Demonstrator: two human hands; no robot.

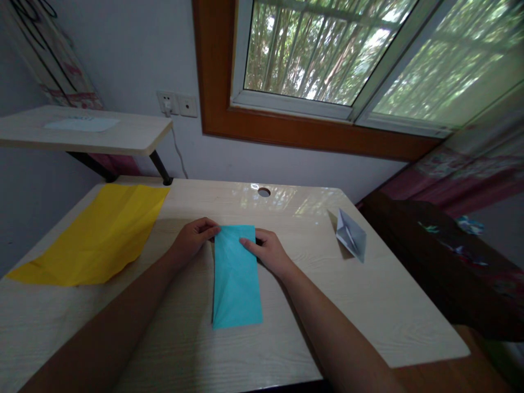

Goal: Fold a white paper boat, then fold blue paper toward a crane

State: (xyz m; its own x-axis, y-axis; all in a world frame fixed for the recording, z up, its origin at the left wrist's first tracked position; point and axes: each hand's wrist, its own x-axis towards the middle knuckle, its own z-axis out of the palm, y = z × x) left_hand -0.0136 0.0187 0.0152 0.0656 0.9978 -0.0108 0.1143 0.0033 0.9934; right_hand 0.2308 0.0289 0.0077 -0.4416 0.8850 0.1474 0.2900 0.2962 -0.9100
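Note:
A folded sheet of turquoise paper [237, 284], a tall rectangle with faint creases, is held over the middle of the desk. My left hand [199, 234] pinches its upper left corner between thumb and fingers. At the upper right edge, my right hand [268, 248] grips the paper, thumb on the front and fingers behind it. The fingers behind the sheet are partly hidden.
On the left of the desk [327, 316] lies a creased yellow paper sheet [102, 234]. A folded grey-white paper piece [351, 236] stands at the right. A raised shelf [135, 134] with a white sheet [84, 124] rises at the back left, below wall sockets [177, 103].

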